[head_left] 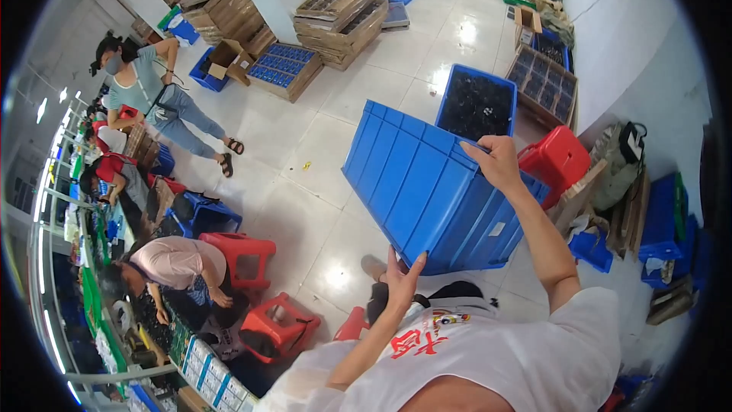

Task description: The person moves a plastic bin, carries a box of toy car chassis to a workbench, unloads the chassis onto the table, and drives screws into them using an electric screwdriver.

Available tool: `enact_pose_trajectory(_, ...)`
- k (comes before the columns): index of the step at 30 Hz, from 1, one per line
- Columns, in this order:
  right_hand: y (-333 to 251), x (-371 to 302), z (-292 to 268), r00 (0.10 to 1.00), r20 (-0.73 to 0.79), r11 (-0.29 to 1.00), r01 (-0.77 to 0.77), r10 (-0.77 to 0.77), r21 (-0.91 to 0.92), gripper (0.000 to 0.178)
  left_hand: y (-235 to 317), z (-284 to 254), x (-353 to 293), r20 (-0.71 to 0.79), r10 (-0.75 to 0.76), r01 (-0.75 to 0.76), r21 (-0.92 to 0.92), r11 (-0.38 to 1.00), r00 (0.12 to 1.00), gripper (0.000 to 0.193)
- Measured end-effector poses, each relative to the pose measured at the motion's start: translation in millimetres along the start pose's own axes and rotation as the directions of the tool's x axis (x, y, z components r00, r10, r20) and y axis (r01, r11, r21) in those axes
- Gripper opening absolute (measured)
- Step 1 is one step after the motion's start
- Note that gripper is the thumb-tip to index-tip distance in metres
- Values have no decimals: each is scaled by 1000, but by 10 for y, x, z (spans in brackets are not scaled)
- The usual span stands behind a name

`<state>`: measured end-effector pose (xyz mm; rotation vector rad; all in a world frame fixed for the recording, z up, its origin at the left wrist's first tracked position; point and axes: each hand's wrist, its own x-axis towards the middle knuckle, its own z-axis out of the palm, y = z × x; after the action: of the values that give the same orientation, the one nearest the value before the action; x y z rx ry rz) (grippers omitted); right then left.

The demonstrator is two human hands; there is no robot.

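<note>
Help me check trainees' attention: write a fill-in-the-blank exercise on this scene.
The large bin being held is coloured ____.
Of the left hand and right hand, the ____ one is higher in the picture.
Beyond the bin, a crate holds small pieces mostly coloured ____.
The stool right of the bin is coloured ____.
Missing words: blue; right; black; red.

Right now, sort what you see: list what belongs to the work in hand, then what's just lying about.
In hand:
- large blue bin, tilted
- left hand and right hand, both holding it

Apparently just lying about, untouched:
- bin of black parts, just beyond
- red stool at right
- stacked wooden trays
</note>
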<state>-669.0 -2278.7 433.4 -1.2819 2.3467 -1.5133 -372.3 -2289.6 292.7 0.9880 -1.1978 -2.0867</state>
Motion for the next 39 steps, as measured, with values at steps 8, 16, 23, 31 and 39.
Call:
enact_pose_trajectory(8, -283, 1146, 907, 974, -163, 987, -153, 160, 57, 40, 1250, -634, 1507, 52, -95, 96, -26, 995, 994, 90)
enact_pose_trajectory(16, 294, 2712, 1690, 964, -231, 979, -162, 130, -124, 41, 1678, -831, 3336, 86, -131, 126, 69, 990, 988, 82)
enact_pose_trajectory(23, 860, 4554, 2607, 961, -20, 938, -272, 274, -216, 50, 2104, -836, 5156, -31, -397, 398, 79, 914, 917, 50)
enact_pose_trajectory(31, 1658, 6107, 3916, 916, 186, 926, -319, 356, -203, 48, 2077, -1217, 7076, -52, -569, 561, -121, 819, 821, 38)
enact_pose_trajectory(39, 2424, 7205, 5124, 808, 236, 816, -433, 540, -384, 43, 2064, -1677, 8904, -143, -692, 688, -82, 721, 708, 36)
